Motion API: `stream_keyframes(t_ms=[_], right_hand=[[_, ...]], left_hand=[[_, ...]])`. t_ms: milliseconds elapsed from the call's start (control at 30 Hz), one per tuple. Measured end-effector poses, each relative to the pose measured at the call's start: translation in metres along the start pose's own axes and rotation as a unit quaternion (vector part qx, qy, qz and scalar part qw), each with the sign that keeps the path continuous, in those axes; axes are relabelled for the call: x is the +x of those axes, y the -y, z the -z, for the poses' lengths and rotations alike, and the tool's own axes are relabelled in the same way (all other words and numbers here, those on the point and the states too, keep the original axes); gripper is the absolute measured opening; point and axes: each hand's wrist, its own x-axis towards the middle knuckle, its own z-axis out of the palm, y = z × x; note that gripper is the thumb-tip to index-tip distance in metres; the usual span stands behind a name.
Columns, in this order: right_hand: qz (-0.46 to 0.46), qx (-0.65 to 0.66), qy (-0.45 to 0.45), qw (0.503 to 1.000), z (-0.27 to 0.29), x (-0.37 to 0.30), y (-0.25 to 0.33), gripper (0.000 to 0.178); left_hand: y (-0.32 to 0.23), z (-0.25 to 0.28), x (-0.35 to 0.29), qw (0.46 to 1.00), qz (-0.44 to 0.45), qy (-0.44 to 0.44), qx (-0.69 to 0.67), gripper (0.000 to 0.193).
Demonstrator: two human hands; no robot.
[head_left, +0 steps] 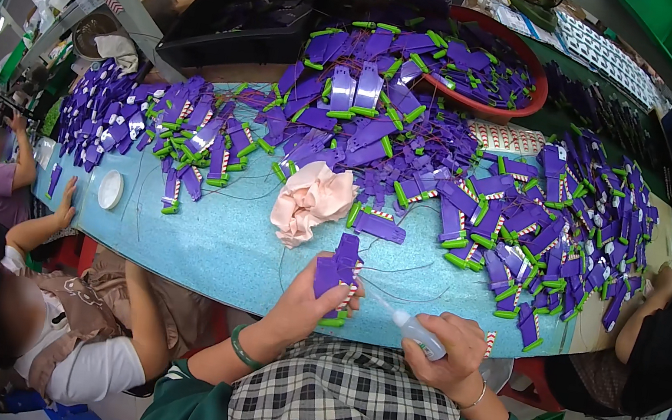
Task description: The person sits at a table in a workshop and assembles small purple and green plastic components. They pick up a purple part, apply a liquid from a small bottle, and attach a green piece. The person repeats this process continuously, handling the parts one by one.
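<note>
Checked cloth [340, 404] covers the person's lap at the lower edge, with green sleeves to either side. Left hand [311, 301], a green bangle [242, 347] on its wrist, is closed around a purple plastic piece [339, 269] with a green end and a red-and-white striped strip, held just above the near edge of the bench [216, 248]. Right hand [455, 345] is closed around a small squeeze bottle [419, 334] whose thin nozzle points left toward the held piece; whether the tip touches it cannot be told.

Containers: a red round basin [522, 99] at the far side of the bench holds purple pieces with green ends. A black crate [248, 16] stands to its left; its contents cannot be made out. A small white round lid [110, 189] lies flat near the bench's left end.

Loose stock: purple pieces [368, 118] are heaped across the far half of the light blue bench, with further heaps at the left [105, 116] and right [562, 228]. A crumpled pink cloth [311, 200] lies just beyond the left hand.

Labels: flat sheets of red-and-white striped strips [506, 138] lie among the pieces below the basin.

Other people sit at the left [70, 335] and right [665, 350] ends of the bench.
</note>
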Motion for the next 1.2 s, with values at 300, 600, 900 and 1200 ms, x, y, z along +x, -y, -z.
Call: stream_keyframes(t_ms=[300,600,900,1200], right_hand=[[-0.032,-0.057,0.001,0.998,-0.006,0.006,0.002,0.038],[-0.042,-0.058,0.012,0.997,-0.011,0.006,0.001,0.036],[-0.029,-0.058,0.024,0.998,-0.010,0.008,0.004,0.037],[-0.013,-0.048,0.012,0.999,-0.005,0.005,0.006,0.040]], left_hand=[[0.000,-0.006,0.009,0.979,0.090,0.111,-0.145,0.044],[0.006,0.001,0.009,0.976,0.085,0.123,-0.160,0.046],[0.009,0.004,0.008,0.982,0.068,0.134,-0.117,0.043],[0.008,-0.005,0.007,0.995,-0.007,0.103,0.011,0.041]])
